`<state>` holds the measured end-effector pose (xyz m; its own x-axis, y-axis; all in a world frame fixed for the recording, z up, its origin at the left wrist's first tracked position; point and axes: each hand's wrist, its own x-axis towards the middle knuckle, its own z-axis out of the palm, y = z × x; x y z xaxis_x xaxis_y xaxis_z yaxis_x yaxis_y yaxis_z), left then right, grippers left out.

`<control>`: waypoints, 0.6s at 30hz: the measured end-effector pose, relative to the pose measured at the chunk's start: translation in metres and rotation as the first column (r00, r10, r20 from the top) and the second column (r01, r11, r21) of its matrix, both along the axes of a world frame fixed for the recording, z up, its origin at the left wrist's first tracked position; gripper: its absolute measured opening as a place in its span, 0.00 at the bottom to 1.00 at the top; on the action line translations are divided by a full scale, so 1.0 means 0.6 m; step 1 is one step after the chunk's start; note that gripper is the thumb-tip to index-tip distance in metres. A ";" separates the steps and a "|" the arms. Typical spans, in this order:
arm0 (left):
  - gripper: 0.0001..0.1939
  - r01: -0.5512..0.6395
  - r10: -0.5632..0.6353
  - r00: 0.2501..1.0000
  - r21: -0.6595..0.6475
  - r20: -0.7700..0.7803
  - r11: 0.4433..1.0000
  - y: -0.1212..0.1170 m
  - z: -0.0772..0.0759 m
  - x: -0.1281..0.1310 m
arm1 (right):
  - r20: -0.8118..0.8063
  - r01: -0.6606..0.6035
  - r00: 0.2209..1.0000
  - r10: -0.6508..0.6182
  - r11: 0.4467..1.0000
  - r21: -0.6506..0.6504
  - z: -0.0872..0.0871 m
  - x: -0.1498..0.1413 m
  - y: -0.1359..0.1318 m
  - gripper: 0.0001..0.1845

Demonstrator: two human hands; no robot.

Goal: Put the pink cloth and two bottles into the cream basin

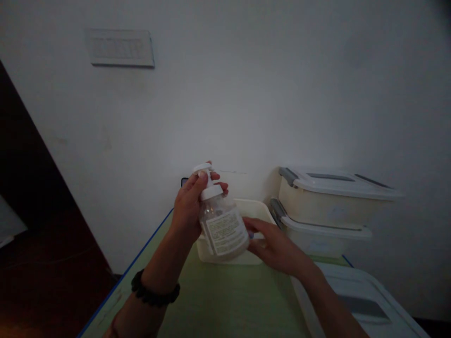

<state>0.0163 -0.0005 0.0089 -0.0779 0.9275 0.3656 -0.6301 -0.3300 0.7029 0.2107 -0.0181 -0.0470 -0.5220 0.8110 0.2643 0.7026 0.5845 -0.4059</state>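
A clear pump bottle (225,230) with a white pump top and a printed label is held up, tilted, over the table. My left hand (192,202) is closed around its pump head and neck, with the thumb on the near side. My right hand (273,244) grips the lower right side of the bottle near its base, and some of its fingertips are hidden behind it. Behind and below the bottle stands a white plastic bin (259,206), partly covered by the bottle and both hands.
Two lidded storage boxes (331,206) are stacked at the right against the wall. Another lidded box (366,291) is at the lower right. The green tabletop (225,300) has a blue edge. A dark flat object (184,181) shows behind my left hand. A switch panel (121,48) is on the wall.
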 end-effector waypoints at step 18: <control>0.26 0.208 -0.164 0.967 0.232 -0.197 0.950 -0.078 0.015 0.039 | -0.832 -0.575 0.546 -0.096 0.680 -0.456 0.061 0.013 -0.073 0.39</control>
